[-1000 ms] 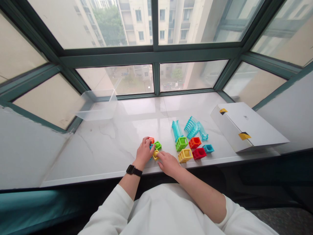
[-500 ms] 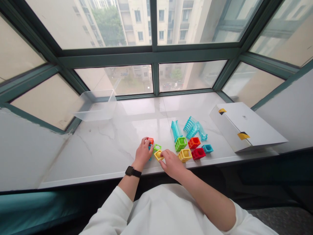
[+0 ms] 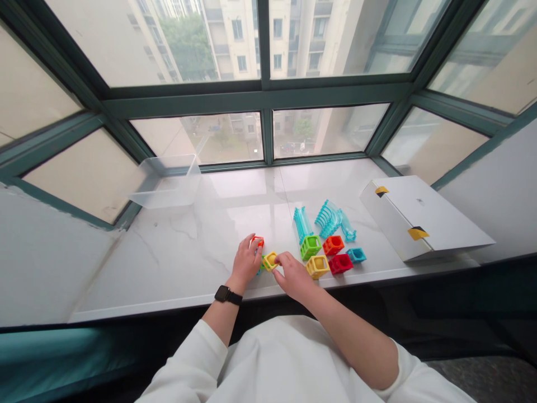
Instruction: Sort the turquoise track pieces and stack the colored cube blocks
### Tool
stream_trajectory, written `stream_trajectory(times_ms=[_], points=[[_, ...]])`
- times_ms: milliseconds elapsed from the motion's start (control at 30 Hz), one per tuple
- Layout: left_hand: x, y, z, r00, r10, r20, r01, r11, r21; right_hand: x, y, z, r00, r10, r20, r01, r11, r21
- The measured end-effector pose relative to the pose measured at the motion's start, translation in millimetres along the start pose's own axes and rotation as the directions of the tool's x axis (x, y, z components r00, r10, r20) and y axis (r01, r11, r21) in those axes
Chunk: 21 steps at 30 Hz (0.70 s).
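A small yellow toy block (image 3: 270, 261) with a round opening is pinched between the thumb and fingers of my right hand (image 3: 297, 277). It sits right over a green block that shows only as a thin edge. My left hand (image 3: 245, 258), with a black watch at the wrist, is curled round an orange-red block (image 3: 258, 241). A bit of blue shows under its fingers, mostly hidden. To the right stand a green block (image 3: 310, 247), a larger yellow block (image 3: 318, 267), an orange block (image 3: 333, 245), a red block (image 3: 340, 263) and a blue block (image 3: 356, 255).
Behind the blocks lie translucent turquoise track pieces, one straight (image 3: 302, 224) and others curved (image 3: 329, 219). A white box (image 3: 428, 215) with yellow-black clips stands at the right. A clear plastic bin (image 3: 168, 198) is at the back left of the marble sill (image 3: 168, 263), by the windows.
My right hand has brought the yellow block slightly left and up, so it now covers most of the green block. My left hand's fingers have shifted a little around the orange-red block.
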<state>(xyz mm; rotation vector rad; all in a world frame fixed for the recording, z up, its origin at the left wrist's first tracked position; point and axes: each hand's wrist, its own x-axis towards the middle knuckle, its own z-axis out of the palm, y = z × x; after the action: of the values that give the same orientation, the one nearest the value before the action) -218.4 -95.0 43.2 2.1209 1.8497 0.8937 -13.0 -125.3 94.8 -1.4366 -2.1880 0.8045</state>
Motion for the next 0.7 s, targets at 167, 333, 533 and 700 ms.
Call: stream_trajectory(times_ms=[167,333,533,700], points=[[-3,-3,-10,0.978,0.155,0.141,-0.148,0.987,-0.055,3,11,9,0.999,0.044,-0.019,-0.043,0.996,0.084],[-5,3,-11,0.967,0.177,0.184,-0.178,0.984,-0.014,7,20,15,0.995,0.083,-0.046,-0.075,0.987,0.145],[-4,2,-7,0.962,0.207,0.176,-0.214,0.977,0.023,6,14,11,0.988,0.062,-0.141,-0.028,0.973,0.231],[-4,-1,-7,0.957,0.22,0.187,-0.227,0.974,0.016,8,16,14,0.975,0.018,-0.22,0.058,0.941,0.334]])
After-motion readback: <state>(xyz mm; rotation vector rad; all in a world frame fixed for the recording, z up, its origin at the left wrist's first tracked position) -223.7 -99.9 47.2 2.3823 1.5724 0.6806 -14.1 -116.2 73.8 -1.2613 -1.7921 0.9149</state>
